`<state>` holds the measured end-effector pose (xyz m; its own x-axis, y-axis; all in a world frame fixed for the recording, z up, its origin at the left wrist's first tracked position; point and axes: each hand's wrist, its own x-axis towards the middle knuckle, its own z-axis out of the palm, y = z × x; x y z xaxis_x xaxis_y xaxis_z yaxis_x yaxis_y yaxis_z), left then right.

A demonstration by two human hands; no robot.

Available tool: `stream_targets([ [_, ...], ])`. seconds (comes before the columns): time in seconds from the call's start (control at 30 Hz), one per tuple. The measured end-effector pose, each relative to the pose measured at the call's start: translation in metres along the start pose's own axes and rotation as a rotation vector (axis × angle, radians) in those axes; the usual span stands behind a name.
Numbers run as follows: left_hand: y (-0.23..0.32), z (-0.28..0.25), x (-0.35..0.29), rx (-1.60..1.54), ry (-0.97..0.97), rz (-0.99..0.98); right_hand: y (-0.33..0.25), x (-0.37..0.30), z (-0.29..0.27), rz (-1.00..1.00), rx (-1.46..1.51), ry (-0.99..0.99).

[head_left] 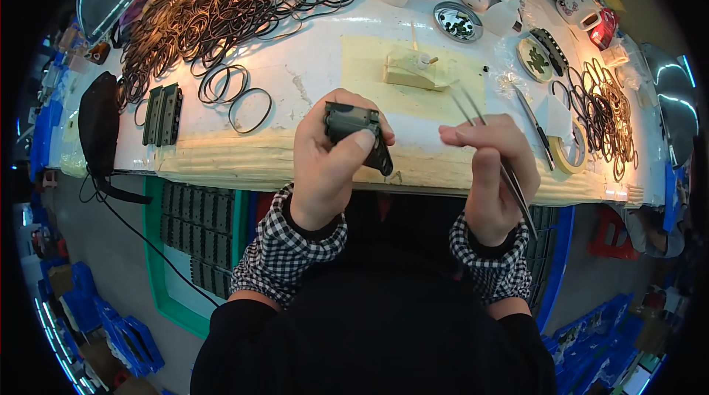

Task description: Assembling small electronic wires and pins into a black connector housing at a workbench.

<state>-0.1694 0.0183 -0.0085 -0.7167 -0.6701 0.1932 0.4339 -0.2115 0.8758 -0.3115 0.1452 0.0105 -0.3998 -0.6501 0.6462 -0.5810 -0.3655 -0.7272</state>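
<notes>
My left hand (323,162) is closed around a dark green, box-shaped plastic part (346,122), its thumb pressed on the near side. A black piece hangs at that part's lower right; how the two join is hidden by the fingers. My right hand (496,173) grips metal tweezers (520,199) with their slightly parted tips pointing up and away. The tips touch nothing. Beyond both hands, a cream-yellow block (405,76) sits on a pale yellow sheet (362,62), with a small white knob-like piece on top.
A big heap of black rubber rings (214,3) covers the far left, near two green ribbed parts (162,116). A round dish (458,22) of small dark pieces, a black-handled knife (538,133), a tape roll (570,155) and more rings (605,110) lie rightward. Below the table stands a green crate (156,269).
</notes>
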Motion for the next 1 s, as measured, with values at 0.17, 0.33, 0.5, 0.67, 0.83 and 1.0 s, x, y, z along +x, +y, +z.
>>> stream_targets([
  [0.17, -0.013, -0.008, 0.019, -0.673, -0.081, -0.45, 0.024, 0.04, -0.003, -0.117, -0.542, 0.044],
  [0.33, -0.024, -0.005, 0.024, -0.844, -0.103, -0.526, 0.045, 0.053, 0.002, -0.123, -0.636, 0.002],
  [0.5, -0.025, -0.007, 0.024, -0.833, -0.134, -0.516, 0.045, 0.056, 0.004, -0.186, -0.608, 0.04],
  [0.67, -0.03, -0.009, 0.022, -0.845, -0.184, -0.488, 0.014, 0.053, 0.006, -0.099, -0.237, 0.087],
  [0.83, -0.029, -0.008, 0.023, -0.803, -0.222, -0.491, 0.007, 0.045, 0.03, 0.372, 0.372, 0.05],
  [1.0, -0.028, -0.007, 0.021, -0.827, -0.152, -0.512, 0.011, 0.043, 0.034, 0.438, 0.452, 0.019],
])
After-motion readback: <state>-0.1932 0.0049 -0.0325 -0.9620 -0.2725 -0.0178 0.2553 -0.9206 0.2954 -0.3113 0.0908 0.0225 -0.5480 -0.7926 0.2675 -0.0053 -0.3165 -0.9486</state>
